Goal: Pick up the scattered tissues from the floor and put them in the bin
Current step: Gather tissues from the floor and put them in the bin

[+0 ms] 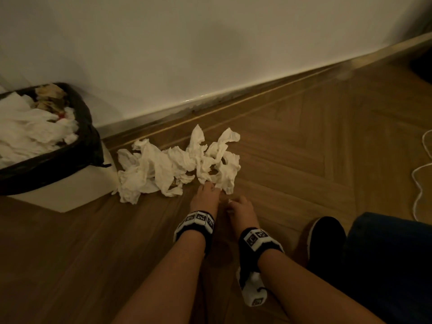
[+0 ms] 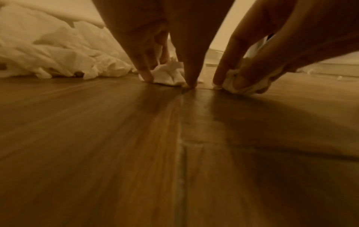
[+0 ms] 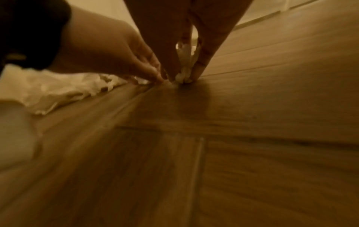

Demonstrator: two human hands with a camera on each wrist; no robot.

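A heap of crumpled white tissues [image 1: 173, 164] lies on the wooden floor near the wall. Left of it stands the bin [image 1: 77, 141], lined with a black bag and heaped with tissues. Both hands are down at the heap's near right corner. My left hand [image 1: 211, 187] pinches a small tissue scrap [image 2: 169, 75] against the floor between thumb and fingers [image 2: 145, 75]. Just to its right, my right hand [image 1: 230, 203] grips a crumpled tissue wad [image 3: 185, 64] with its fingertips [image 3: 200, 67] touching the floor. That wad also shows in the left wrist view, tissue wad [image 2: 246, 84].
The wall and skirting board [image 1: 257, 90] run diagonally behind the heap. A white cord [image 1: 420, 176] lies on the floor at the far right. A dark shoe [image 1: 325, 242] and a blue trouser leg [image 1: 392, 258] are at the lower right.
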